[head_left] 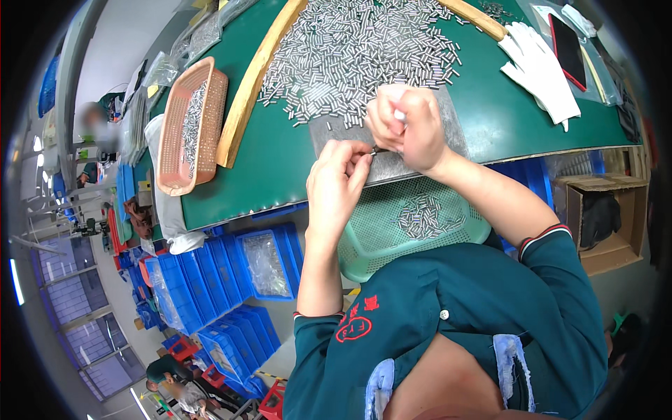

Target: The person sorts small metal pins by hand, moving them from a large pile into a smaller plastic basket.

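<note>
A large heap of small silver metal pins point(364, 52) covers the far middle of the green table point(490, 133). At the near edge, over a grey metal plate point(458, 129), my two hands meet. My left hand point(336, 180) is closed, thumb and forefinger pinching a small metal pin point(373, 152). My right hand point(413, 129) is curled in a fist just right of it. A white rounded end shows between its fingers; the rest of what it grips is hidden. Below them, a pale green mesh basket point(364, 241) holds loose pins.
Wooden strips point(248, 91) flank the heap. An orange basket point(213, 105) with pins stands on the left. White gloves point(542, 77) and a red-edged phone point(567, 52) lie on the right. Blue bins point(203, 276) stand below left, a cardboard box point(623, 241) below right. Other people are farther off left.
</note>
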Demonstrator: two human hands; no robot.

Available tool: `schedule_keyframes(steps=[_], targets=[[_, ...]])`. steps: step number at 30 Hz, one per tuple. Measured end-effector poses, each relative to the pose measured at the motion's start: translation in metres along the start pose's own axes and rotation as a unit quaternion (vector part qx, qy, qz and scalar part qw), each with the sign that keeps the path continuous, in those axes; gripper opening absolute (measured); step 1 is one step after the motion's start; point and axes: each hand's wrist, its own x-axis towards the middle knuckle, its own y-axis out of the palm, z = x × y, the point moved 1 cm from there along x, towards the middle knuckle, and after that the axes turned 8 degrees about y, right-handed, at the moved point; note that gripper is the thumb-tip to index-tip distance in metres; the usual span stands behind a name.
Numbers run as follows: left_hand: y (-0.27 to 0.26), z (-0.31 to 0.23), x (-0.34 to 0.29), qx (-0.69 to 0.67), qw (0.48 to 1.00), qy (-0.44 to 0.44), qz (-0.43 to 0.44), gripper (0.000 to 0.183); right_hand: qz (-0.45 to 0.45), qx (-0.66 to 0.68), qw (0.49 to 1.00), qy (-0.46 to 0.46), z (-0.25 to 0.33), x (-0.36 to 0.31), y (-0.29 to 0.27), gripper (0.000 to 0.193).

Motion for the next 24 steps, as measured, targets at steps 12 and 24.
schedule_keyframes(steps=[12,24], targets=[[0.0,-0.01,-0.004,0.008,0.999,-0.007,-0.037,0.011,-0.039,0.081,0.996,0.023,0.007,-0.005,-0.006,0.037],[0.005,-0.005,-0.004,0.023,0.999,-0.023,-0.024,0.009,-0.029,0.096,0.994,0.029,0.008,-0.008,-0.005,0.036]])
